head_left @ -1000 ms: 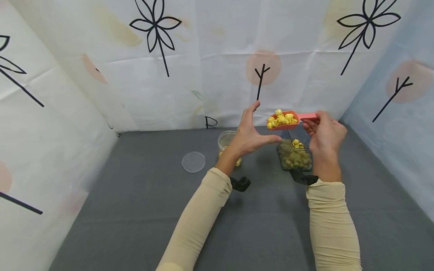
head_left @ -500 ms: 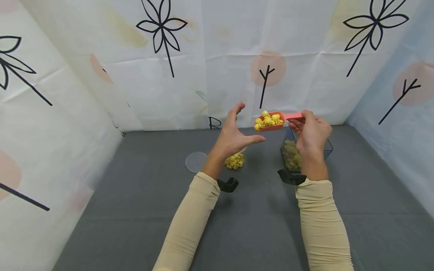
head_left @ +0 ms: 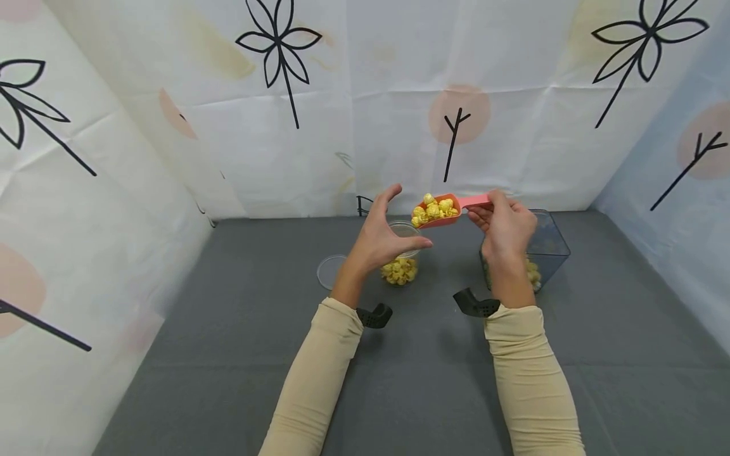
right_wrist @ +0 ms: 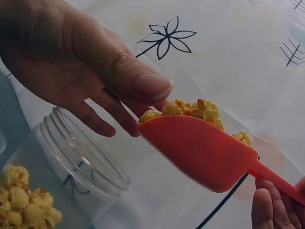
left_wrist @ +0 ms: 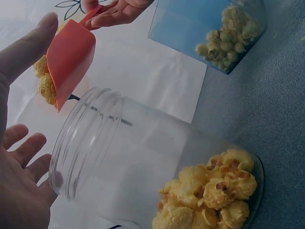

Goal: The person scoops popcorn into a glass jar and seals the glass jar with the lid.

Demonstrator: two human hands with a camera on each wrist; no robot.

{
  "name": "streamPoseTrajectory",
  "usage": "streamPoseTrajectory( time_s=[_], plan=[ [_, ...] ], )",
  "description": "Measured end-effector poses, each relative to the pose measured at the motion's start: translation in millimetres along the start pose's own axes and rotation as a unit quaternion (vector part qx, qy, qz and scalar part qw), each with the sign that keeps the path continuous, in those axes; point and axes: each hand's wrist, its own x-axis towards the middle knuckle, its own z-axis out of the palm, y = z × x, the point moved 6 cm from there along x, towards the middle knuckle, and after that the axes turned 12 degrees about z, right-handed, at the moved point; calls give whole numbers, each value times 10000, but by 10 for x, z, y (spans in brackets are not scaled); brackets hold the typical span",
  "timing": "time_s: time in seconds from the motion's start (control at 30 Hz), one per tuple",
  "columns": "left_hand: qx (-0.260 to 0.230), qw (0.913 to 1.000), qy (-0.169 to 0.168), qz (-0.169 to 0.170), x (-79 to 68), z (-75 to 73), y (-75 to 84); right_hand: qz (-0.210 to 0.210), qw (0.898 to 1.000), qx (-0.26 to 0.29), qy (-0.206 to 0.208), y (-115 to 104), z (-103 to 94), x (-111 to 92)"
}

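My right hand (head_left: 506, 228) pinches the handle of a red-orange scoop (right_wrist: 200, 152), which is heaped with yellow popcorn (head_left: 435, 209) and held roughly level. Below and left of the scoop stands a clear, lidless jar (left_wrist: 138, 138), with popcorn (left_wrist: 219, 191) in its bottom part. Spread wide, the thumb and fingers of my left hand (head_left: 376, 240) are at the jar's mouth and hold nothing. In the right wrist view the left thumb is close to the scoop's front tip; whether they touch I cannot tell. The left hand covers part of the jar in the head view.
On the right stands a clear bluish box (head_left: 551, 244) with more popcorn, partly hidden by the right hand and wrist. A round clear lid (head_left: 327, 271) lies on the grey tabletop (head_left: 239, 329), left of the jar. Patterned white cloth walls (head_left: 388, 145) enclose the back and sides.
Both hands have moved left, the right one carrying the loaded scoop away from over the box towards the jar. More of the box and of the jar's rim now shows.
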Motion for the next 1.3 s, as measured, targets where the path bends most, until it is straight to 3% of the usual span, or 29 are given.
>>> streamPoseTrajectory(
  time_s=[0.47,0.77,1.3],
  plan=[
    [-375,9992,-148,31,-100,10,-222,-27,9988,-425,-245,184,99,-10],
    [-631,9969,-376,-295,-132,48,-399,-57,9980,-480,-403,210,106,-34],
    [-931,9926,-601,-488,-156,120,-481,137,9977,-525,-409,253,90,-28]
  ],
)
